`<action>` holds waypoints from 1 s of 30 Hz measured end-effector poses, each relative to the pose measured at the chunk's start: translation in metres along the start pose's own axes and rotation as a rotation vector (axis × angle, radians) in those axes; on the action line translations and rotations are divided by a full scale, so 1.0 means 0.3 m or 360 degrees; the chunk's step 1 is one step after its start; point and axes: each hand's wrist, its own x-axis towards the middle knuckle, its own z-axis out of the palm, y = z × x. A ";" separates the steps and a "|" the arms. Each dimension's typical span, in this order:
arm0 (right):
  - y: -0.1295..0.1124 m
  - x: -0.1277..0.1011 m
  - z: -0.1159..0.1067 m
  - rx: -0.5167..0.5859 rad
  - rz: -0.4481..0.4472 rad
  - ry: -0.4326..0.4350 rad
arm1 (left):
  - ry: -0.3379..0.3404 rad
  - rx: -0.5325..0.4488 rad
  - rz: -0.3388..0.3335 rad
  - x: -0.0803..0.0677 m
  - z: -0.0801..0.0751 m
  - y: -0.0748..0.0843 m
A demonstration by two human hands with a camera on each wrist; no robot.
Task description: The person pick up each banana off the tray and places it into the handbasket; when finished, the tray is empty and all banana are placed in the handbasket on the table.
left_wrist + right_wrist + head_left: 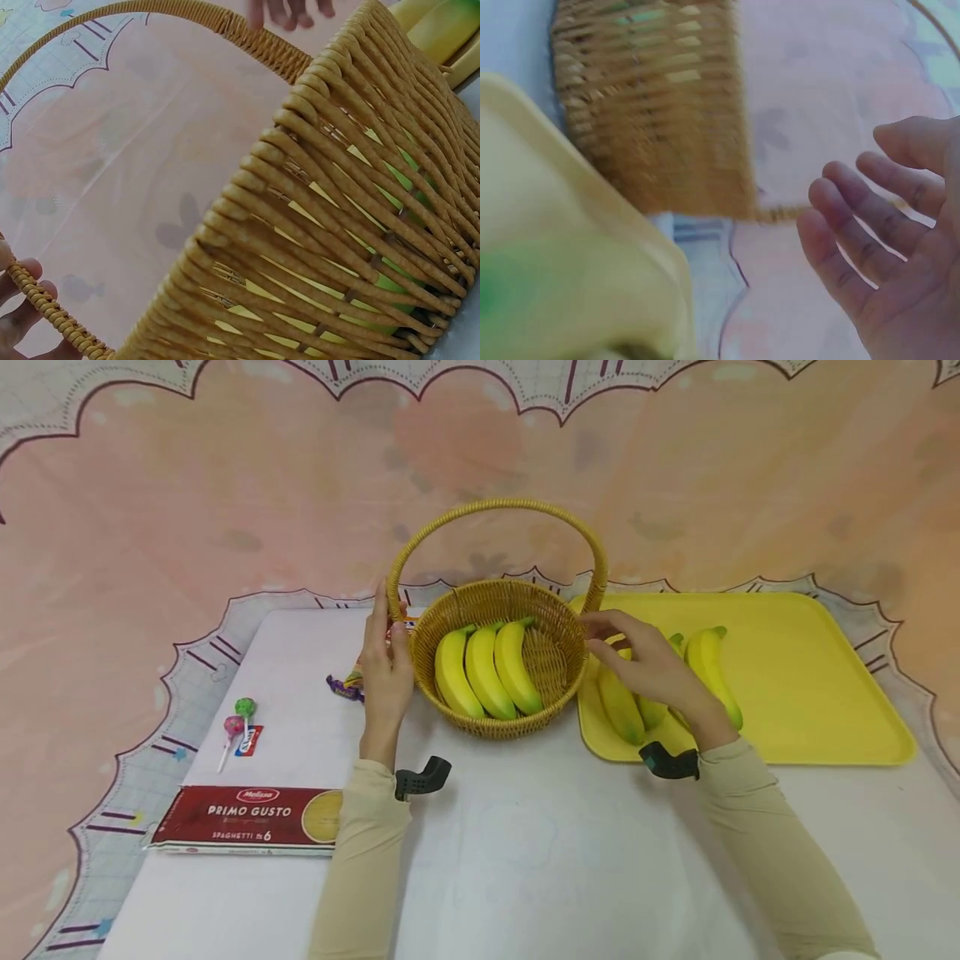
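Observation:
A wicker basket (pixel 495 597) with a tall hoop handle (pixel 495 506) stands mid-table and holds three yellow bananas (pixel 487 672). My left hand (pixel 386 668) lies against the basket's left side with its fingers straight up along the foot of the handle. In the left wrist view those fingertips (pixel 19 300) touch the handle behind the woven wall (pixel 337 210). My right hand (pixel 645 664) hovers with relaxed fingers just right of the basket rim, above more bananas (pixel 618 706) on a yellow tray (pixel 810 677). Seen from the right wrist, that hand (pixel 885 247) holds nothing.
A red spaghetti packet (pixel 240 818) lies at the front left. Two lollipops (pixel 238 718) and a purple sweet wrapper (pixel 343 687) lie left of the basket. The tray fills the right side, with one banana (pixel 712 668) further in.

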 end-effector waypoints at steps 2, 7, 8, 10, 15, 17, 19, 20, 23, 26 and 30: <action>0.016 -0.034 -0.030 0.0005 0.0026 0.0085 | 0.0007 -0.0008 -0.0002 -0.001 0.000 -0.001; 0.075 -0.123 -0.089 -0.0042 0.0151 0.0273 | 0.0008 0.0005 -0.0015 0.000 0.002 -0.006; 0.089 -0.141 -0.099 -0.0051 0.0183 0.0310 | 0.0008 0.0006 -0.0013 0.001 0.002 -0.005; 0.121 -0.173 -0.117 -0.0080 0.0256 0.0375 | 0.0010 0.0005 -0.0005 0.005 0.003 -0.006; 0.213 -0.235 -0.148 -0.0134 0.0423 0.0447 | 0.0007 -0.0015 0.0000 0.007 0.004 -0.004; 0.248 -0.254 -0.153 -0.0164 0.0493 0.0412 | 0.0005 -0.0020 0.0005 0.007 0.003 -0.003; 0.281 -0.272 -0.156 -0.0197 0.0564 0.0344 | 0.0001 -0.0023 0.0008 0.008 0.003 -0.002; 0.295 -0.278 -0.155 -0.0211 0.0592 0.0306 | 0.0001 -0.0023 0.0012 0.008 0.002 -0.002; 0.329 -0.292 -0.152 -0.0227 0.0674 0.0194 | 0.0002 -0.0033 0.0010 0.008 0.002 -0.001; 0.349 -0.301 -0.150 -0.0191 0.0751 0.0142 | 0.0004 -0.0027 0.0001 0.007 0.002 0.001; 0.355 -0.316 -0.152 -0.0125 0.0839 0.0122 | 0.0002 -0.0010 -0.0010 0.005 0.001 0.002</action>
